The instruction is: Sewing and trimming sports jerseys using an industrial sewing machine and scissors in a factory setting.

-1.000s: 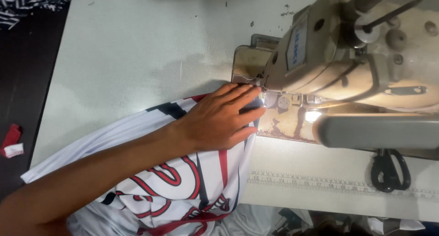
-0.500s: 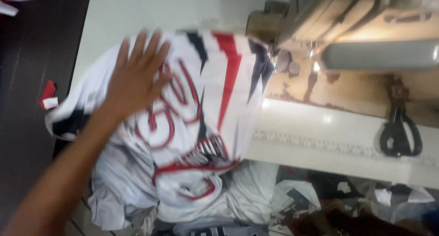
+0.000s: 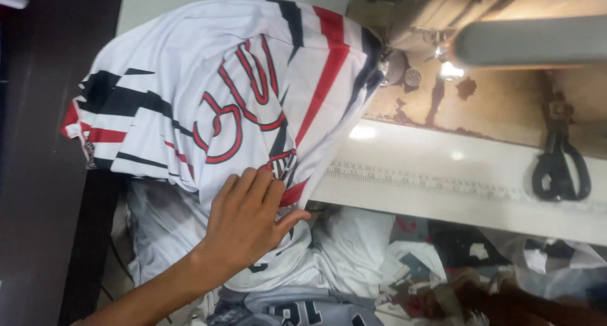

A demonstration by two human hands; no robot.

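A white sports jersey [image 3: 253, 92] with red and black stripes and red outlined lettering lies spread over the pale sewing table [image 3: 442, 174]. Its upper right corner sits under the sewing machine's needle area [image 3: 404, 67]. My left hand [image 3: 246, 222] rests flat, palm down, on the jersey's lower edge where it hangs over the table's front edge. The fingers lie close together and the thumb points right. My forearm comes in from the bottom left. My right hand is out of view.
The beige sewing machine [image 3: 506, 23] with a small lit lamp fills the top right. Black scissors [image 3: 559, 168] lie on the table at the right, and a measuring strip [image 3: 442, 182] runs along the front edge. More white and grey garments [image 3: 329, 263] pile up below the table.
The jersey was pulled left and spread out from the needle. My left hand went from the needle, across the jersey's left side, down to its lower edge. The view shifted.
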